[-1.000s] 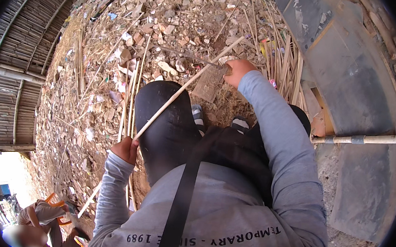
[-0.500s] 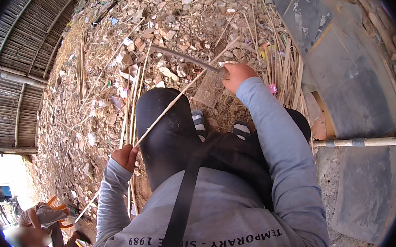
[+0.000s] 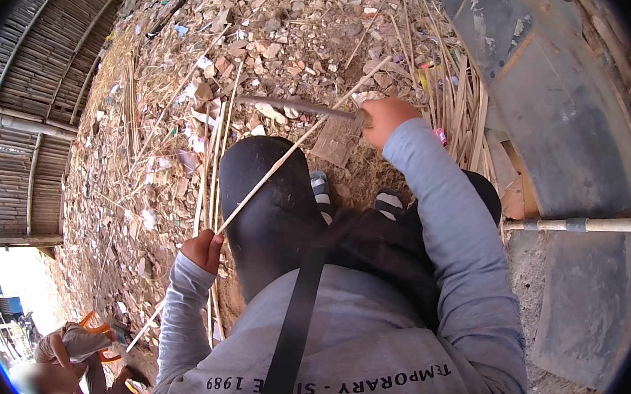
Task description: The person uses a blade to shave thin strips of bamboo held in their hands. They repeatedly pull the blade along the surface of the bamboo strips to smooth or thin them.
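A long, thin bamboo strip slants across my left knee, from lower left to upper right. Its lower part is gripped in my closed left hand, and the thin end sticks out past my forearm. My right hand is wrapped round the handle of a long-bladed knife. The blade points left and crosses the strip near its upper part; whether its edge bites into the strip I cannot tell. Several loose strips lie beside my left knee. Between my feet and the blade is a flat brownish slab.
Rubble and litter cover the ground ahead. A bundle of split bamboo lies to the right, next to dark sheets and a pole. A bamboo-slat wall stands at left. Another person sits at the lower left.
The knife has turned so that its tip is lower and the blade lies nearly level. My right hand has shifted slightly right. My left hand keeps its hold on the strip.
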The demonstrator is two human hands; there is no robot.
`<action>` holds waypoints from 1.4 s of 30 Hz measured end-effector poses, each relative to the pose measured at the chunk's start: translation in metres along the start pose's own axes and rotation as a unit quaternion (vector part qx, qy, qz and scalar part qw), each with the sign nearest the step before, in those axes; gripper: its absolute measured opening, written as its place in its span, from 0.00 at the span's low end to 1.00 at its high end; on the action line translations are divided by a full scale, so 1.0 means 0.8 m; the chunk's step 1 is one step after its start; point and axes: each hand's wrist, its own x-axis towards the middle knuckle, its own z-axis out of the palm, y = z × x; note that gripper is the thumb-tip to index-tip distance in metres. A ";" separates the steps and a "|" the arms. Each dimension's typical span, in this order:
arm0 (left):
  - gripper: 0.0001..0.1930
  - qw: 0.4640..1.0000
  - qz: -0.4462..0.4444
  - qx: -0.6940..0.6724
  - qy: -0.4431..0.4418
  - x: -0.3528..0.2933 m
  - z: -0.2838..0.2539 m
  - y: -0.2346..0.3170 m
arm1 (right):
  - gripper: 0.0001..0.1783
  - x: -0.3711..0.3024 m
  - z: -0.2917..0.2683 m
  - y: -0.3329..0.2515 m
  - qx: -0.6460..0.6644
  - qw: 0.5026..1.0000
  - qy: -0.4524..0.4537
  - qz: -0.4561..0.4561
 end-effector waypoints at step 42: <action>0.18 0.998 0.018 0.054 0.040 -0.008 -0.001 -0.006 | 0.18 -0.002 0.000 0.016 -0.015 1.000 0.009 0.024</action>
